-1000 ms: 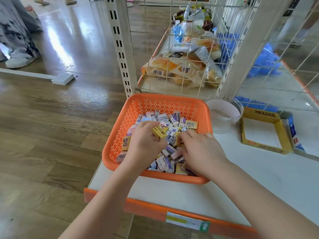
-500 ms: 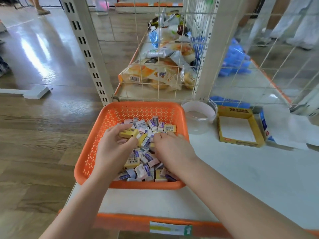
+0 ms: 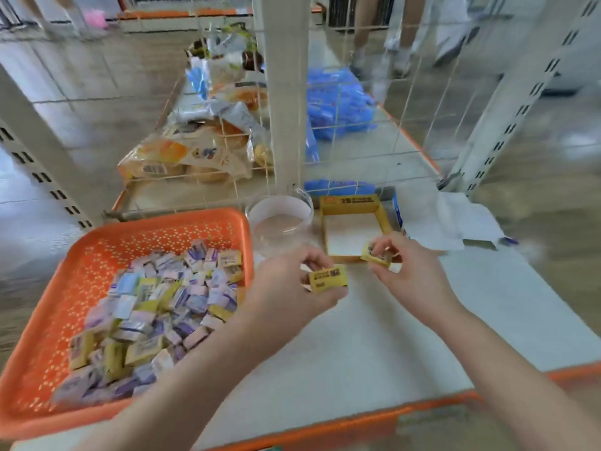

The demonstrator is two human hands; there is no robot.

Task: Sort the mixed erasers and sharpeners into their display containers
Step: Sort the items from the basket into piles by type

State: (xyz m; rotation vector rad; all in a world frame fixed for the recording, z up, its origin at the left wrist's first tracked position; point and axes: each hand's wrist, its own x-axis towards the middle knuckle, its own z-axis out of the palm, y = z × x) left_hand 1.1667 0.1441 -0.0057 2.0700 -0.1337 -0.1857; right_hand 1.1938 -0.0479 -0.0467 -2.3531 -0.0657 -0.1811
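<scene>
Evidently the sorting is at the drop-off step: both hands are out of the orange basket (image 3: 156, 222) and carry one item each toward the display containers. The left hand (image 3: 289, 288) pinches a yellow packet (image 3: 327, 277) between thumb and curled fingers, above the bare shelf (image 3: 374, 336), between the basket and the yellow cardboard tray (image 3: 353, 201). The right hand (image 3: 416, 275) pinches a second packet (image 3: 376, 254), also yellow, in its fingertips right at the near edge of that tray. Both grips are narrow, closed onto the packets, with no slack showing.

The tray looks empty, and so does the round clear tub (image 3: 304, 203) just beside it, so the sorting seems barely begun; the pile (image 3: 169, 301) of mixed purple, white and yellow packets fills much of the basket. The next move probably calls for easing the right hand's packet forward over the tray wall and letting go, then bringing the left one after it. Motion blur hides the print, so I cannot tell eraser from sharpener.
</scene>
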